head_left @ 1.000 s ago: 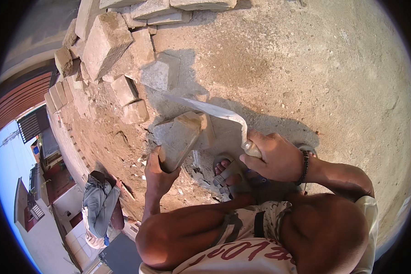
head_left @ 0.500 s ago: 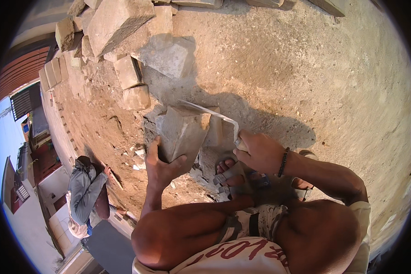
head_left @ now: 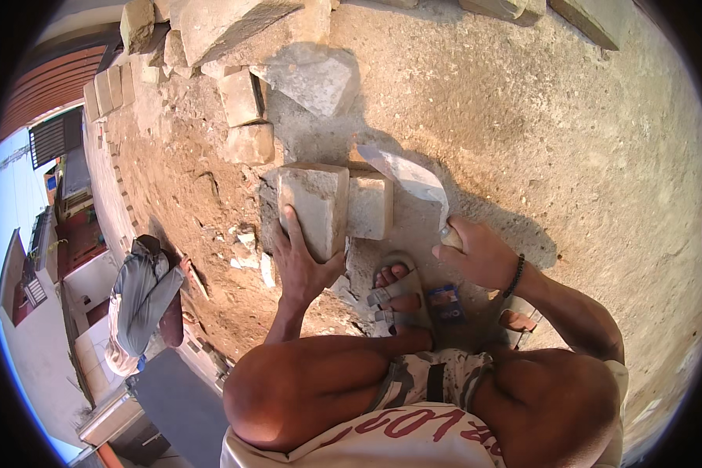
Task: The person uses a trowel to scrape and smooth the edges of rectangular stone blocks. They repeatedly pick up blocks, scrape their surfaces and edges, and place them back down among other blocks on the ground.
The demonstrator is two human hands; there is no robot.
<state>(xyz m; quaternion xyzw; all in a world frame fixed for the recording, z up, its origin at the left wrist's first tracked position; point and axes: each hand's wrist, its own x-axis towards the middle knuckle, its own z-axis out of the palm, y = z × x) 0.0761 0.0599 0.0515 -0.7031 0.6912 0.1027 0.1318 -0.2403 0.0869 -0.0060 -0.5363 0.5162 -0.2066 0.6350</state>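
Note:
My left hand (head_left: 303,265) grips the near end of a grey concrete block (head_left: 312,204), its index finger stretched along the top and its thumb at the right edge. A second block (head_left: 373,206) lies low on the ground against the right side of the first. In my right hand (head_left: 482,253) is a trowel (head_left: 409,173), held by its handle. The blade points away to the far left, above the ground and apart from both blocks.
Loose blocks (head_left: 242,97) and a large rough stone (head_left: 226,27) lie at the far left. A flat slab (head_left: 312,82) rests beyond the trowel. My sandalled foot (head_left: 398,292) stands close by, beside a small blue packet (head_left: 446,303). Another person (head_left: 144,300) bends down at the left.
The block under my left hand has turned from a tilted pose to a flatter one. My right hand has drawn the trowel off the block's edge to the right, its blade now showing broadside.

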